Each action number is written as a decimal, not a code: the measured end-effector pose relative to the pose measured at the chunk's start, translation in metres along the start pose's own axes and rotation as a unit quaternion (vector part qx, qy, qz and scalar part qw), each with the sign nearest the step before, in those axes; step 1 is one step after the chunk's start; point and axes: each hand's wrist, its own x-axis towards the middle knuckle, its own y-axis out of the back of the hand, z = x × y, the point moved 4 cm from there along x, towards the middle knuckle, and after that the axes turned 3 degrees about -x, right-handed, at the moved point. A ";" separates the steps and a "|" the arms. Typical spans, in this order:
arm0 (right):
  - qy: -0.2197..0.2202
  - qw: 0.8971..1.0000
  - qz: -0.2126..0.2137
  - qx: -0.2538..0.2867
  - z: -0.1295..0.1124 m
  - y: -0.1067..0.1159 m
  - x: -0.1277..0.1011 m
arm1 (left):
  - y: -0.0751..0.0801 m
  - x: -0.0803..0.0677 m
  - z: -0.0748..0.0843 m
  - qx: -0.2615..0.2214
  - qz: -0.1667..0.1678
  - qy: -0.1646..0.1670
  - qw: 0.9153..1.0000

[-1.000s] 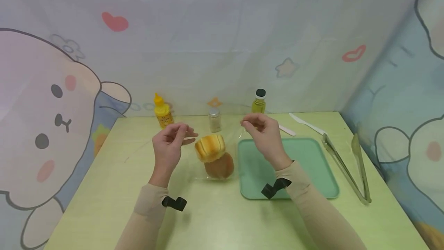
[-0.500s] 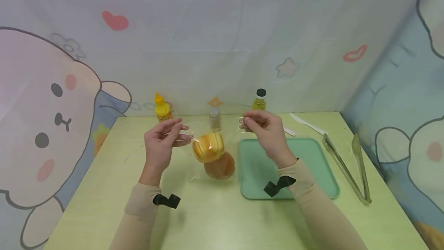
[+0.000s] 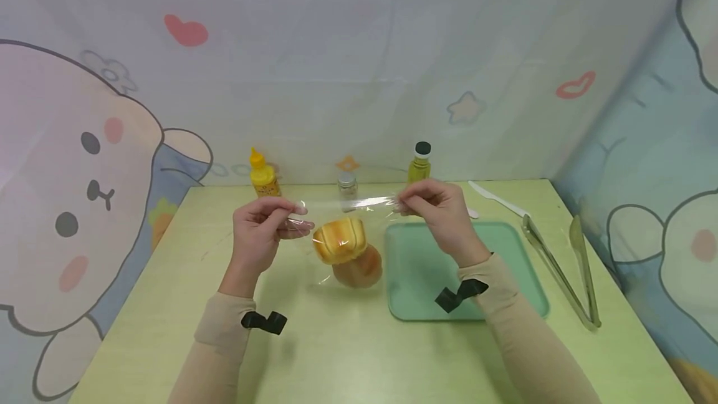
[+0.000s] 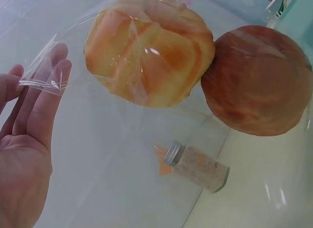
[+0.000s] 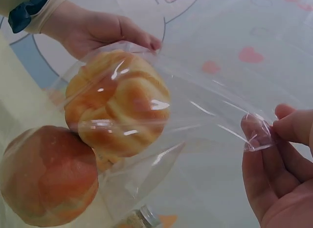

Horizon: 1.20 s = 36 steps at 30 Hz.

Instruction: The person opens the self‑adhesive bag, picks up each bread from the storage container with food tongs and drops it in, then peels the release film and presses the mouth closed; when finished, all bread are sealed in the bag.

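Note:
A clear plastic bag holds two rolls: a ridged golden bun on top and a round brown bun below. My left hand pinches the bag's left edge and my right hand pinches its right edge, so the film is stretched between them above the green table. In the left wrist view the left hand holds a strip of film beside the golden bun and the brown bun. In the right wrist view the right hand pinches the film next to the golden bun.
A teal tray lies right of the buns, under my right forearm. Metal tongs and a white knife lie further right. A yellow squeeze bottle, a small jar and an oil bottle stand along the back wall.
Both hands have risen slightly and drawn apart, pulling the bag's film taut between them. The buns have shifted a little inside the bag.

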 end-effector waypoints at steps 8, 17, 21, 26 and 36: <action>0.006 1.000 -0.019 0.010 -0.001 0.002 -0.002 | -0.002 0.001 0.003 -0.020 -0.028 -0.012 0.999; -0.006 0.999 -0.042 0.025 -0.002 0.001 -0.006 | 0.000 0.001 0.003 -0.035 -0.057 -0.021 0.998; -0.020 0.999 -0.027 -0.018 -0.002 0.002 -0.006 | 0.002 0.002 0.003 0.033 -0.031 -0.011 0.999; -0.022 0.997 -0.035 -0.069 -0.003 0.003 -0.004 | 0.005 0.003 0.006 0.063 -0.030 0.013 0.997; -0.016 0.993 -0.061 -0.095 -0.007 0.008 -0.003 | 0.001 0.004 0.015 0.095 -0.046 -0.020 0.994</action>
